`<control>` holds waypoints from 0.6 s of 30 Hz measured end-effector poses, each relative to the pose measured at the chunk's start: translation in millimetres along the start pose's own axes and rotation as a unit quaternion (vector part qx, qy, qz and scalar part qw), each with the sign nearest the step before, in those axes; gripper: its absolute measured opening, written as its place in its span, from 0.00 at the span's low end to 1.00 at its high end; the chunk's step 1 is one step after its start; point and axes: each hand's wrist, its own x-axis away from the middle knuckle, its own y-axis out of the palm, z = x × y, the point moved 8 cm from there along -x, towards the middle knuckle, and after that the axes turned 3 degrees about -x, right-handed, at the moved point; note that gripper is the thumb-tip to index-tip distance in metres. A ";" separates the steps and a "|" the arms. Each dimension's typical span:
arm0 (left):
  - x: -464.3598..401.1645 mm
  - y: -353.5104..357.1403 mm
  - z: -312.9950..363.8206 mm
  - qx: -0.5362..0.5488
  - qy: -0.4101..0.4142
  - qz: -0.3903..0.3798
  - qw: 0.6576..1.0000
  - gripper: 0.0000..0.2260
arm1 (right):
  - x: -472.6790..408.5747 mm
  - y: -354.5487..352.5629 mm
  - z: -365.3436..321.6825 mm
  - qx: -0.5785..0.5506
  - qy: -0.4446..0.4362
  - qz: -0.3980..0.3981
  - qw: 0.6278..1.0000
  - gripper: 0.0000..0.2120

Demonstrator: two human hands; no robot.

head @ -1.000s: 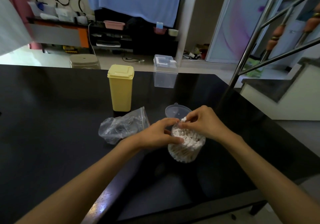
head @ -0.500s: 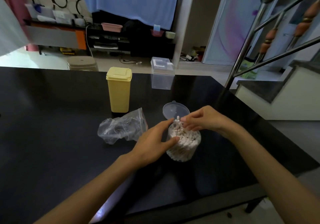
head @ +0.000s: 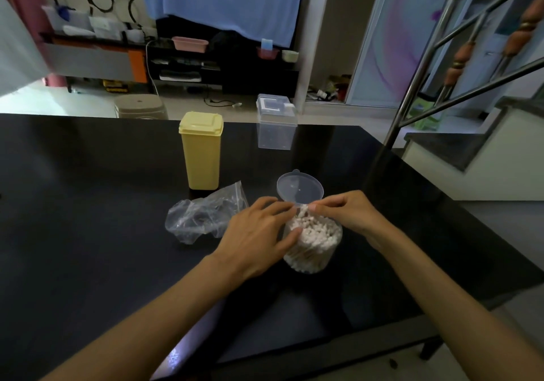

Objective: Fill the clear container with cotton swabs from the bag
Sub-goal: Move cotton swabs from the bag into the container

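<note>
A round clear container [head: 316,258] stands on the black table [head: 88,233], packed with upright cotton swabs [head: 318,229]. Its hinged clear lid [head: 299,188] stands open behind it. My left hand [head: 259,233] grips the container's left side, thumb against the wall and fingers along the rim. My right hand [head: 350,211] pinches a few swab tips that stick up at the back of the bundle. The crumpled clear bag [head: 203,217] lies to the left, looking almost empty.
A tall yellow lidded box [head: 201,149] stands behind the bag. A clear square lidded box [head: 276,126] sits near the table's far edge. A metal stair railing [head: 426,56] rises at the right. The table's near edge runs below my forearms.
My right hand has lifted from pressing on the swab tops and now pinches raised swabs at the back. My left hand has slid along the container's left side. The camera has shifted slightly.
</note>
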 end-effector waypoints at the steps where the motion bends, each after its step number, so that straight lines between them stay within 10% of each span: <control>1: 0.1 1.7 -0.8 0.008 -0.005 -0.009 1.000 0.23 | -1.3 0.5 -0.5 0.019 0.000 0.005 1.000 0.04; 7: -4.2 8.2 -0.2 0.054 -0.034 -0.048 0.997 0.20 | -2.0 6.6 -5.4 0.121 -0.002 0.014 0.993 0.07; 18: -10.4 14.6 19.2 -0.029 0.040 -0.046 0.998 0.26 | -4.1 -17.0 7.5 -0.077 0.018 0.123 0.989 0.07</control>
